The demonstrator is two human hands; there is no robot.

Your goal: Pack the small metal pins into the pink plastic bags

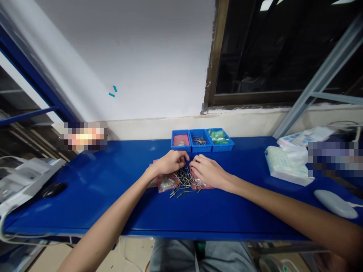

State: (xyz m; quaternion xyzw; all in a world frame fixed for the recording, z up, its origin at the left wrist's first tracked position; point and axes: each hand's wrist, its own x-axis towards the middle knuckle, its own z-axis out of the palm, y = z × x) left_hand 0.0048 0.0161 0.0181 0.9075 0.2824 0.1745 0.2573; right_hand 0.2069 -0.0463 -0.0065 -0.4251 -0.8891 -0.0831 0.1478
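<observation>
While showing left hand (171, 163) and right hand (209, 172) both curled, cannot tell from either grip whether grasping anything, with rivets (185, 177) heaped on the surface (221, 217) between and to the near side of both, about equally close, pointing every way in long axis.

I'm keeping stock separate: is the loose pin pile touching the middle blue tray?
Apart: the head view shows blue tabletop between the pin pile and the middle tray.
</observation>
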